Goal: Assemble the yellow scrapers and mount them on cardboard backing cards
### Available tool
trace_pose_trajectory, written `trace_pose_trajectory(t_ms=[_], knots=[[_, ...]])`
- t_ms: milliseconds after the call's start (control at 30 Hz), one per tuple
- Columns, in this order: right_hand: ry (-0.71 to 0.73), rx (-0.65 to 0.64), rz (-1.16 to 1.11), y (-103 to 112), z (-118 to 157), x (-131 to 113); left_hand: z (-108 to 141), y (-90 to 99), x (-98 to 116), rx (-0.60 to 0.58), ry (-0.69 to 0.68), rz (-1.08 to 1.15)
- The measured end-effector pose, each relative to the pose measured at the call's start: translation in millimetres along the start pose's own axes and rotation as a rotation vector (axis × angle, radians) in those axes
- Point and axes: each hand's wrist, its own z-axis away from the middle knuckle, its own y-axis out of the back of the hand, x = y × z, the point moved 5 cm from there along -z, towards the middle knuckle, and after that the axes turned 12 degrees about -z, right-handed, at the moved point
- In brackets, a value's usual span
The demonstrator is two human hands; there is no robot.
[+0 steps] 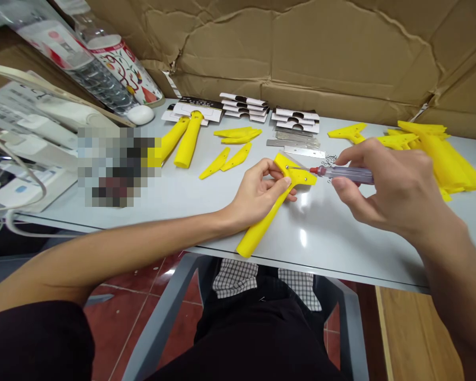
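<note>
My left hand [262,193] is closed around the neck of a yellow scraper [264,225], whose handle slants down toward the table's front edge. Two screws show in its wide head. In my right hand [384,190] is a screwdriver with a clear purple handle [347,173], held between thumb and fingers. The screwdriver's thin shaft points left, its tip at the upper left screw [287,167]. Small loose screws [330,159] lie on the table just behind the screwdriver. Metal blades [295,143] are stacked behind the scraper head.
Flat yellow pieces [238,156] and two yellow handles [188,140] lie on the table [174,203] to the left. More yellow parts [452,159] are piled at right. Folded cards [244,107] stand at the back, near cardboard [301,53]. Bottles [122,69] and cables are at left.
</note>
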Motion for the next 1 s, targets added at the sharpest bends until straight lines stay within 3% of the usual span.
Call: trace_pose_trajectory(t_ms=[333, 433, 533, 700, 1000], knots=[[-0.059, 0.022, 0.14, 0.5, 2.0, 16.2, 1.0, -0.1, -2.2, -0.003, -0.014, -0.01], [-0.033, 0.007, 0.107, 2.5, 0.6, 8.3, 0.9, -0.1, -1.9, 0.003, -0.01, -0.016], [0.039, 0.0, -0.067, 5.7, -2.1, -9.5, 1.2, -0.9, 0.4, -0.001, -0.011, 0.007], [0.063, -0.1, -0.184, -1.1, -4.4, -25.3, 2.2, -0.8, 5.0, 0.003, -0.011, -0.038], [0.106, 0.07, 0.021, 5.7, -5.1, -14.5, 4.3, -1.3, 5.4, 0.023, 0.008, -0.019]])
